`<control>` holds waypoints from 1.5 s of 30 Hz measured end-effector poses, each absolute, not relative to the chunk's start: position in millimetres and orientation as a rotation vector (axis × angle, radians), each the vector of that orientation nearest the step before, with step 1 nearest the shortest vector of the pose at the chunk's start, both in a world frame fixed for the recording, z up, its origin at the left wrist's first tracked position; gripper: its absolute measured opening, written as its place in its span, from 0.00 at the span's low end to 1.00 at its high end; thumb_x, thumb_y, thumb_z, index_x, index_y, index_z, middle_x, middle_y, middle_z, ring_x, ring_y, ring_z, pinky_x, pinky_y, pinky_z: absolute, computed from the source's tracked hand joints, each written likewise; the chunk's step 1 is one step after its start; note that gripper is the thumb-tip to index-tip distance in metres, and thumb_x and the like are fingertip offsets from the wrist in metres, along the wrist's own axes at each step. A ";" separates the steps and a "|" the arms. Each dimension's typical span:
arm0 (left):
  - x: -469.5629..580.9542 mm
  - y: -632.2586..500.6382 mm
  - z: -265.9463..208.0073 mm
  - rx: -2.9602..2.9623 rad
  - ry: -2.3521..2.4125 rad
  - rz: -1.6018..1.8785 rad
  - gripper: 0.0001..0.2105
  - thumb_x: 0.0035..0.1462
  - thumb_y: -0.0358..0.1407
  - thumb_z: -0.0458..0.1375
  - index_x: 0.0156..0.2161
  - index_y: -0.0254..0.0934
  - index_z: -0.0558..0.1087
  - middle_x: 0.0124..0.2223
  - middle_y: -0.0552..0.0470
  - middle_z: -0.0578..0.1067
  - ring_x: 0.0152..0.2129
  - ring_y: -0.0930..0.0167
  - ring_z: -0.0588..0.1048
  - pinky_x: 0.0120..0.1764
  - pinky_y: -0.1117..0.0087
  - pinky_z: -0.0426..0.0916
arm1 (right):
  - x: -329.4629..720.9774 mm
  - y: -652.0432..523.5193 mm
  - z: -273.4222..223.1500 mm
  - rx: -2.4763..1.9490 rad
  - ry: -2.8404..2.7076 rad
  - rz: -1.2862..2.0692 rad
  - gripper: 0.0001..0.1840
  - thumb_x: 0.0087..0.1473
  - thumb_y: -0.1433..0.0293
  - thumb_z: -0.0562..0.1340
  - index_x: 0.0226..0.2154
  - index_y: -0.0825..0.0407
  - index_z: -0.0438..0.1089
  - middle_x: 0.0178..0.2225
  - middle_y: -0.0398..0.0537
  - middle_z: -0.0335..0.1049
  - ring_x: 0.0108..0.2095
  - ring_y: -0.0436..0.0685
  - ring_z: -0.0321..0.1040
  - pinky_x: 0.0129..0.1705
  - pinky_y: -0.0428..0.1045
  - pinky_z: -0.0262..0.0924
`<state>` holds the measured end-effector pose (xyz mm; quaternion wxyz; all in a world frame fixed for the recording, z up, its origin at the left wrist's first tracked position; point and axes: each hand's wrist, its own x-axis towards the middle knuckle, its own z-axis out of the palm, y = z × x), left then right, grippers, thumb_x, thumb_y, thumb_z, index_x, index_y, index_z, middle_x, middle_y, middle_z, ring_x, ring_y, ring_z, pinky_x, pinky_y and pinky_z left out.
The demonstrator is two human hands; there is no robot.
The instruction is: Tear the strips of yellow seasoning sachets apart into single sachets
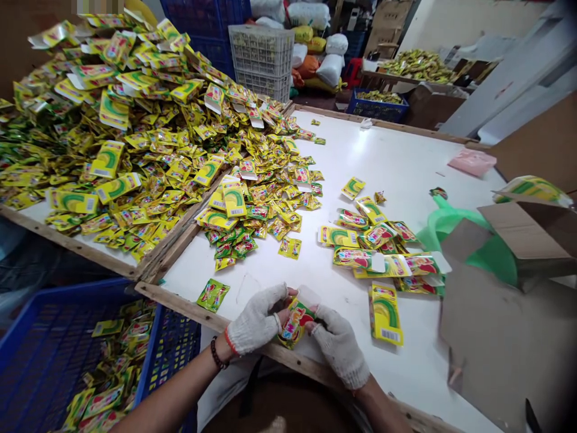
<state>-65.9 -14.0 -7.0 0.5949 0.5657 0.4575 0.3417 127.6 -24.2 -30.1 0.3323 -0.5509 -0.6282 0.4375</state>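
Note:
Between my two gloved hands, near the table's front edge, is a small printed candy box in yellow, green and red, its pale flap up at the top. My left hand, in a white fingerless glove, grips the box's left side with thumb and fingers. On the other side my right hand, gloved the same way, pinches its right edge. A green candy packet lies flat left of my left hand. To the right of my right hand rests a yellow box with a barcode.
A big heap of packets and boxes covers the left table. More boxes lie grouped right of centre. Beside them are a green plastic scoop and cardboard. A blue crate with packets stands at lower left. Wooden rims edge the table.

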 end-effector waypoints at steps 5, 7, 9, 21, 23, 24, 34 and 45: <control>-61.0 -10.8 -5.8 1.476 1.208 0.738 0.16 0.49 0.36 0.59 0.44 0.35 0.67 0.37 0.50 0.71 0.34 0.71 0.68 0.40 0.69 0.65 | 126.4 -20.0 -22.9 -1.393 -1.760 1.105 0.10 0.50 0.69 0.55 0.30 0.51 0.72 0.30 0.47 0.73 0.32 0.55 0.69 0.36 0.50 0.66; -59.6 -9.8 -4.0 1.533 1.227 0.740 0.10 0.51 0.35 0.56 0.39 0.35 0.69 0.34 0.52 0.71 0.32 0.71 0.68 0.39 0.69 0.65 | 124.2 -16.4 -20.1 -1.393 -1.720 1.090 0.13 0.50 0.70 0.55 0.38 0.52 0.71 0.31 0.47 0.73 0.33 0.56 0.69 0.37 0.50 0.66; -60.4 -10.2 -2.2 1.523 1.180 0.752 0.06 0.52 0.34 0.54 0.34 0.34 0.70 0.32 0.52 0.71 0.31 0.71 0.68 0.39 0.70 0.65 | 121.0 -12.3 -16.6 -1.419 -1.639 1.130 0.22 0.49 0.71 0.56 0.49 0.53 0.64 0.32 0.47 0.73 0.33 0.55 0.69 0.37 0.50 0.66; -73.6 -1.5 26.0 1.503 1.148 0.691 0.13 0.56 0.40 0.51 0.29 0.31 0.70 0.26 0.54 0.69 0.26 0.74 0.67 0.30 0.75 0.61 | 108.5 -8.7 7.2 -1.309 -1.774 1.240 0.14 0.55 0.65 0.54 0.35 0.50 0.73 0.34 0.47 0.75 0.36 0.55 0.70 0.39 0.49 0.64; -75.8 1.9 32.2 1.569 1.142 0.630 0.14 0.56 0.40 0.50 0.29 0.31 0.71 0.26 0.54 0.69 0.25 0.75 0.66 0.28 0.76 0.59 | 108.8 -7.4 10.2 -1.315 -1.775 1.283 0.13 0.53 0.66 0.55 0.35 0.50 0.74 0.34 0.47 0.75 0.35 0.56 0.70 0.38 0.49 0.65; -76.8 4.0 33.8 1.584 1.148 0.604 0.13 0.56 0.39 0.51 0.30 0.31 0.71 0.26 0.55 0.69 0.25 0.75 0.66 0.28 0.76 0.59 | 108.6 -6.5 11.5 -1.333 -1.768 1.292 0.12 0.52 0.66 0.56 0.35 0.51 0.74 0.34 0.47 0.75 0.35 0.56 0.70 0.38 0.49 0.65; -89.2 10.6 25.7 1.625 1.076 0.552 0.11 0.55 0.37 0.53 0.32 0.31 0.74 0.28 0.53 0.72 0.27 0.74 0.68 0.30 0.76 0.61 | 109.5 -10.0 9.9 -1.407 -1.754 1.244 0.11 0.51 0.68 0.57 0.33 0.51 0.75 0.33 0.48 0.76 0.34 0.56 0.72 0.37 0.50 0.68; -82.0 -16.0 20.2 1.801 1.121 0.770 0.11 0.56 0.33 0.49 0.26 0.32 0.69 0.26 0.52 0.66 0.24 0.75 0.66 0.29 0.75 0.61 | 117.6 -16.3 -9.1 -1.038 -2.037 0.946 0.16 0.50 0.73 0.56 0.43 0.49 0.70 0.40 0.49 0.71 0.37 0.54 0.70 0.40 0.48 0.67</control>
